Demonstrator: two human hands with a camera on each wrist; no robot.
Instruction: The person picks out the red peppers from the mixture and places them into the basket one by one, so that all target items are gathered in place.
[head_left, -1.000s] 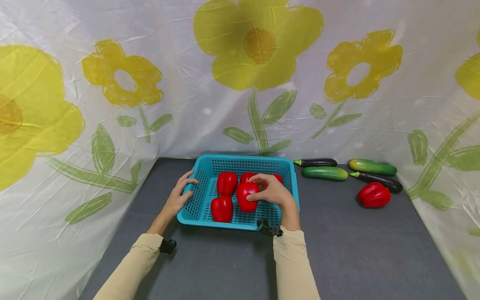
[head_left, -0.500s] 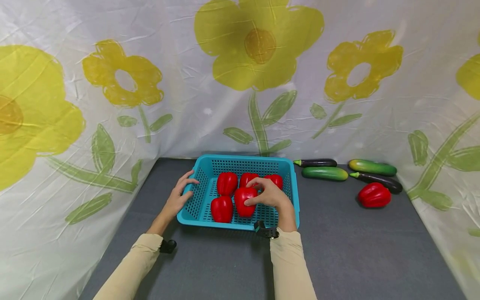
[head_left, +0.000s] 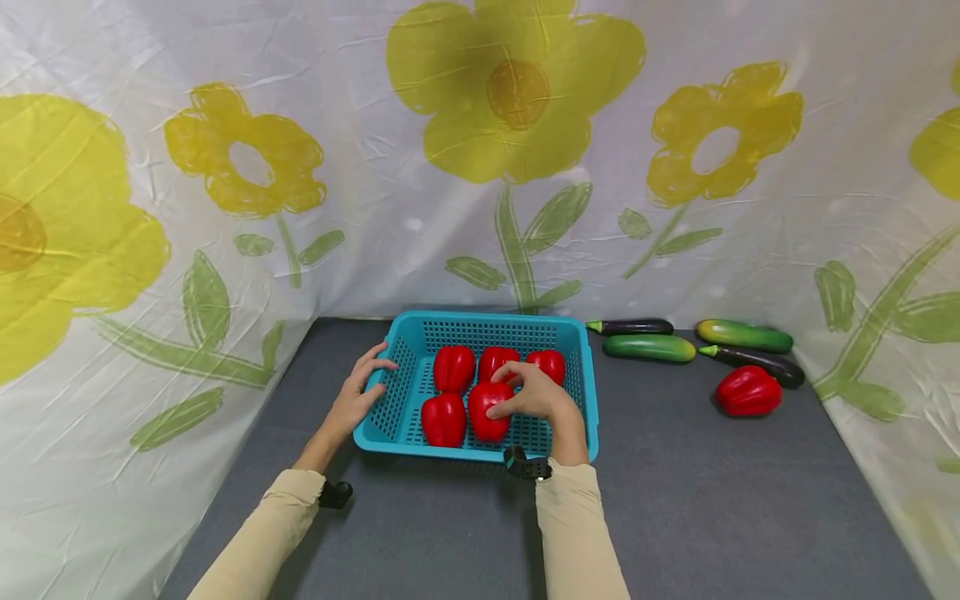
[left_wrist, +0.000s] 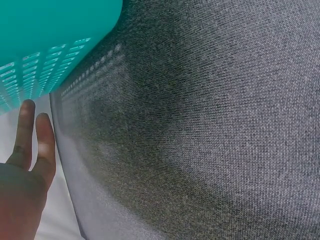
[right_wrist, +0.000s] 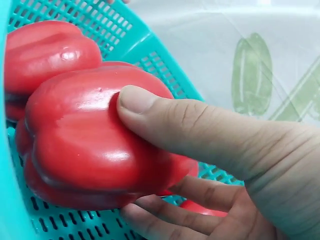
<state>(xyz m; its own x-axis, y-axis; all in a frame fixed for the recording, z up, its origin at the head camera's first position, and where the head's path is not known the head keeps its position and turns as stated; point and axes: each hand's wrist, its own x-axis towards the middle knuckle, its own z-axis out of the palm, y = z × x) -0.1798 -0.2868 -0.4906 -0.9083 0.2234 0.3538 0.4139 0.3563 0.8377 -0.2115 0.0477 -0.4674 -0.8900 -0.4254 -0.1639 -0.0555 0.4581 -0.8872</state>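
Observation:
A blue-green plastic basket (head_left: 495, 317) with slotted walls holds several red bell peppers. My right hand (head_left: 536, 392) pinches one bell pepper (head_left: 487, 417) in the front row, thumb on its near side and fingers round the far side. In the right wrist view this bell pepper (right_wrist: 95, 135) sits low in the basket. Beside it lies another bell pepper (head_left: 443, 420). Behind are more, among them a bell pepper (head_left: 453, 369) and a bell pepper (head_left: 547, 364). My left hand (head_left: 356, 392) rests at the basket's left rim, its extended fingers (left_wrist: 44, 131) against the outer wall.
Right of the basket, on the dark grey table (head_left: 697, 492), lie an eggplant (head_left: 637, 326), a cucumber (head_left: 649, 347), a yellow-green cucumber (head_left: 746, 334), another eggplant (head_left: 761, 364) and a loose red bell pepper (head_left: 748, 391). A flower-printed curtain (head_left: 360, 250) hangs behind.
My right hand has brought the bell pepper slightly left and down, toward the basket's front, beside the other front bell pepper. The left hand has stayed at the rim.

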